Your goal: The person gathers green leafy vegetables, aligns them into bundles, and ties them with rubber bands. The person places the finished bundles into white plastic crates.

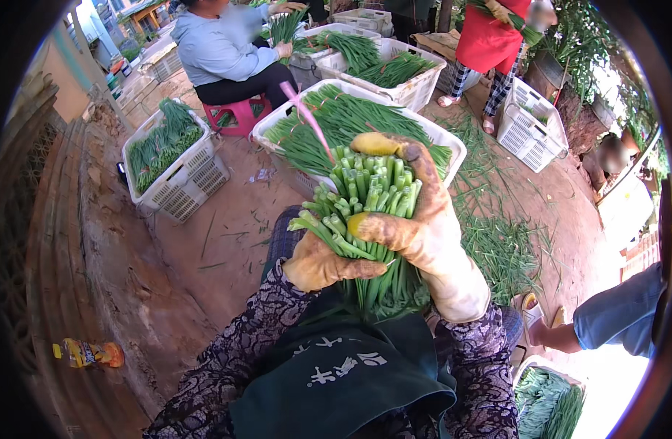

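Both of my hands wear stained, pale gloves with yellow fingertips. A thick bundle of green leafy stalks (374,186), like garlic chives, is held upright over my lap, cut ends up. My left hand (330,263) is wrapped low around its near left side. My right hand (407,219) grips its right side, thumb across the front and fingers curved behind the cut ends. A pink tie (308,120) stands up just behind the bundle. The leaves hang down onto my dark green apron (336,378). Directly beyond is a white plastic crate (457,159) filled with tied bunches.
More white crates of greens stand at the left (188,186), behind (418,93), at the right (533,134) and lower right (539,362). One person sits on a pink stool (242,118); another stands in red. A third person's leg is at the right. Loose leaves (500,252) litter the ground; a bottle (89,354) lies left.
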Action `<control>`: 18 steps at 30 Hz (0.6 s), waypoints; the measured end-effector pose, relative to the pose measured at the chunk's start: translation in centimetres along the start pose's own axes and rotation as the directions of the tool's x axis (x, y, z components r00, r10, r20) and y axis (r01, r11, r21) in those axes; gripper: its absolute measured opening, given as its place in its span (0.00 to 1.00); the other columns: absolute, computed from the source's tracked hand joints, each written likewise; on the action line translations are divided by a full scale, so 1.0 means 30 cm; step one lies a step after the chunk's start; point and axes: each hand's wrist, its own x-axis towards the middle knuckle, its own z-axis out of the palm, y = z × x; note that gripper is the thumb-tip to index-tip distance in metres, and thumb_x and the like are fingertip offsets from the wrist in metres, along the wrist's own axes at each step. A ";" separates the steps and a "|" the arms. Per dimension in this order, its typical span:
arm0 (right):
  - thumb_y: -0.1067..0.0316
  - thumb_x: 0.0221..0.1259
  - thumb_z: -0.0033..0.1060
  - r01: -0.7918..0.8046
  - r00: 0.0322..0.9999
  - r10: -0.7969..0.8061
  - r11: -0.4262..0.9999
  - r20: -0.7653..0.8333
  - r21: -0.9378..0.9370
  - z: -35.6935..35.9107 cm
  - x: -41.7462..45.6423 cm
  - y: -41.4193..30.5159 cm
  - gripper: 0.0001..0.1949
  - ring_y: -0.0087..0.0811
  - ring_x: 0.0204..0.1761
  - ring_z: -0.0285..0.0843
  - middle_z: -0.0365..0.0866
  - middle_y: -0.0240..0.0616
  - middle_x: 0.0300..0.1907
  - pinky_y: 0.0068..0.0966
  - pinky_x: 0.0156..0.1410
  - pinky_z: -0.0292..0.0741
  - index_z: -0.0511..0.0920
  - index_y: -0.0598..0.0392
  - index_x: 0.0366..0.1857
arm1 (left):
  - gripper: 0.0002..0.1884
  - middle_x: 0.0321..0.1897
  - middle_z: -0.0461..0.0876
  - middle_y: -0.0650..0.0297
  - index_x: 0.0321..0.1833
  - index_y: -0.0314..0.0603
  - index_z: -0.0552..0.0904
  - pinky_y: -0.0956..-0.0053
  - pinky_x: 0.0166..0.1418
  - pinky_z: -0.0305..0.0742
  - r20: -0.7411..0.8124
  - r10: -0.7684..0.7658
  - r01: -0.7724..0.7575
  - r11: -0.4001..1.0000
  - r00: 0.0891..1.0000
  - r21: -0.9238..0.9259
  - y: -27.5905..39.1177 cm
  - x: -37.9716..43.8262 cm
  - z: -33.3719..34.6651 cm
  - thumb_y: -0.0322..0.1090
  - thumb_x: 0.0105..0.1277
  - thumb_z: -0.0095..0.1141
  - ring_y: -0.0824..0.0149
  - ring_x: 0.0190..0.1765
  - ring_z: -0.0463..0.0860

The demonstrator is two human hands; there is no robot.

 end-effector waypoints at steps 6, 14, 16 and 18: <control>0.28 0.38 0.77 0.042 0.977 0.015 0.964 0.212 -0.264 -0.099 0.058 -0.069 0.63 0.36 0.67 0.71 0.72 0.45 0.66 0.33 0.73 0.69 0.57 0.59 0.77 | 0.30 0.78 0.61 0.54 0.79 0.49 0.57 0.37 0.68 0.73 0.037 0.238 -0.237 0.914 0.970 0.329 -0.006 0.049 -0.013 0.47 0.78 0.46 0.45 0.71 0.70; 0.42 0.53 0.76 0.120 0.946 0.219 0.446 0.238 -0.887 0.047 0.175 -0.307 0.44 0.40 0.63 0.77 0.75 0.50 0.66 0.35 0.67 0.72 0.68 0.50 0.72 | 0.29 0.56 0.77 0.33 0.72 0.28 0.62 0.52 0.54 0.85 -0.220 0.093 -0.110 0.992 0.971 -0.068 -0.110 0.023 -0.059 0.47 0.80 0.38 0.43 0.50 0.84; 0.53 0.53 0.80 0.435 0.838 0.186 0.340 0.513 -0.834 0.039 0.242 -0.106 0.36 0.37 0.67 0.74 0.79 0.45 0.63 0.32 0.72 0.69 0.75 0.55 0.66 | 0.28 0.49 0.83 0.39 0.69 0.25 0.65 0.60 0.54 0.85 -0.394 0.241 -0.297 0.951 0.887 -0.088 -0.134 0.025 -0.014 0.44 0.78 0.48 0.51 0.47 0.86; 0.48 0.62 0.70 0.350 0.922 -0.100 0.630 0.374 -0.693 -0.001 0.252 -0.067 0.31 0.35 0.66 0.75 0.80 0.44 0.63 0.31 0.73 0.67 0.75 0.54 0.66 | 0.24 0.51 0.84 0.44 0.63 0.26 0.71 0.62 0.59 0.83 -0.448 0.263 -0.451 0.804 0.854 -0.387 -0.226 0.018 -0.063 0.39 0.73 0.57 0.55 0.50 0.87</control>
